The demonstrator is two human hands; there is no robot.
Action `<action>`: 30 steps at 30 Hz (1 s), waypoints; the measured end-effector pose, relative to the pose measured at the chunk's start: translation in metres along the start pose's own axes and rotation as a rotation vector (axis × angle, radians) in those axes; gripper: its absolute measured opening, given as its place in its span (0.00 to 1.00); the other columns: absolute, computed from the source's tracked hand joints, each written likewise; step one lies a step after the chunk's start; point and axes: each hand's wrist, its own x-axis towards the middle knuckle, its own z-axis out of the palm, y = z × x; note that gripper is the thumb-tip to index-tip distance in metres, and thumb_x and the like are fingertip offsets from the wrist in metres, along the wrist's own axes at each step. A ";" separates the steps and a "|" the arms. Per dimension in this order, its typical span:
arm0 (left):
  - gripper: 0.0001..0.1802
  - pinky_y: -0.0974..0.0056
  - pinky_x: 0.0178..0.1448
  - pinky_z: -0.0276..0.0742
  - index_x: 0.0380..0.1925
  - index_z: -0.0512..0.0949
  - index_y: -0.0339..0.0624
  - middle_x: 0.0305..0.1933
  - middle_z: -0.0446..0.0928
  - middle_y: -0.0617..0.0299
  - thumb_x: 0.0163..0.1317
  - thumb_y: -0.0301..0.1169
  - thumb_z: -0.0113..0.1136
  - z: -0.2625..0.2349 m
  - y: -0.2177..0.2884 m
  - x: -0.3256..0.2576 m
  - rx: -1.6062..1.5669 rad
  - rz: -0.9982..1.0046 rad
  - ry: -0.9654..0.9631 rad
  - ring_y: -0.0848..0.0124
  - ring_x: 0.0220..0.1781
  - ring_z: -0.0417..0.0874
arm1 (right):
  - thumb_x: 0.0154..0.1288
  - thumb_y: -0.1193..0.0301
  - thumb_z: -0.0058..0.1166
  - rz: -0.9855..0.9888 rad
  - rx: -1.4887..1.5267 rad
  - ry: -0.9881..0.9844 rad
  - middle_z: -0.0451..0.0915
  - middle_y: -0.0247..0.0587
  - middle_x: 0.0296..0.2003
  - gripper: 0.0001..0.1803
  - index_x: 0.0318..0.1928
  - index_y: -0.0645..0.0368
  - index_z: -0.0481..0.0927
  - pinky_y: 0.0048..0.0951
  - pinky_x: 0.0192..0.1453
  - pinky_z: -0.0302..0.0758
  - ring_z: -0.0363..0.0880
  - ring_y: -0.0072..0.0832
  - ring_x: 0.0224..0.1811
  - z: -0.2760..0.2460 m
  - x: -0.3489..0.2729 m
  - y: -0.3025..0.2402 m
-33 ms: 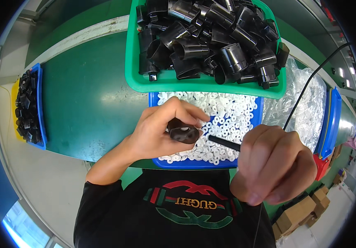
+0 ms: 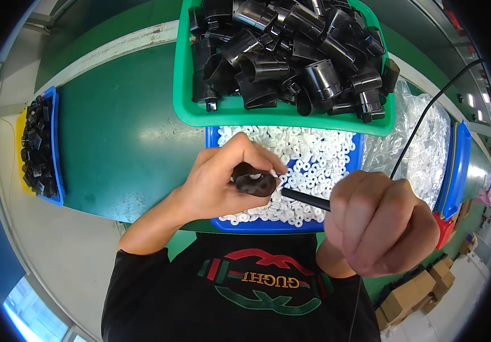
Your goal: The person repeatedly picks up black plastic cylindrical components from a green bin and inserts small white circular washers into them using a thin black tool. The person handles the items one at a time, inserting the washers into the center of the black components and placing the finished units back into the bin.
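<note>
My left hand [image 2: 208,182] is closed round a dark, hollow plastic part [image 2: 257,185], its open end facing up. A bit of white shows at the part beside my fingertips, too small to make out. In a closed fist, my right hand [image 2: 379,225] grips a black rod-shaped tool [image 2: 308,199] that points left. Its tip is close beside the part; whether they touch I cannot tell. Under both hands lies a blue tray [image 2: 274,227] of small white rings [image 2: 316,171].
Beyond the tray stands a green bin [image 2: 245,118] heaped with black plastic fittings [image 2: 262,65]. A black cable [image 2: 422,117] hangs down toward my right hand. Clear plastic bags [image 2: 410,142] lie at the right. Far left, a blue bin [image 2: 58,151] holds small black parts.
The tool's tip has moved left, nearer the plastic part, and my right hand has shifted and turned slightly. My left hand has hardly moved.
</note>
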 end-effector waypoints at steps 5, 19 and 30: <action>0.27 0.67 0.33 0.78 0.40 0.64 0.41 0.31 0.80 0.54 0.49 0.17 0.74 -0.004 0.000 -0.002 -0.051 -0.060 -0.042 0.68 0.32 0.84 | 0.53 0.84 0.60 -0.046 0.064 -0.004 0.72 0.33 0.17 0.17 0.19 0.52 0.68 0.18 0.13 0.51 0.65 0.17 0.13 0.010 0.000 0.012; 0.27 0.66 0.31 0.77 0.40 0.65 0.38 0.32 0.81 0.50 0.52 0.28 0.78 0.000 -0.006 -0.007 0.077 0.126 0.004 0.68 0.29 0.82 | 0.38 0.82 0.55 0.089 -0.097 0.112 0.65 0.36 0.17 0.05 0.18 0.62 0.73 0.26 0.17 0.49 0.59 0.24 0.13 0.031 -0.006 0.033; 0.26 0.64 0.31 0.79 0.39 0.67 0.37 0.32 0.81 0.50 0.51 0.30 0.78 -0.001 -0.003 -0.007 0.118 0.160 0.009 0.64 0.31 0.85 | 0.35 0.82 0.55 0.062 -0.135 0.098 0.64 0.35 0.16 0.07 0.18 0.61 0.71 0.25 0.17 0.50 0.59 0.25 0.14 0.033 -0.011 0.040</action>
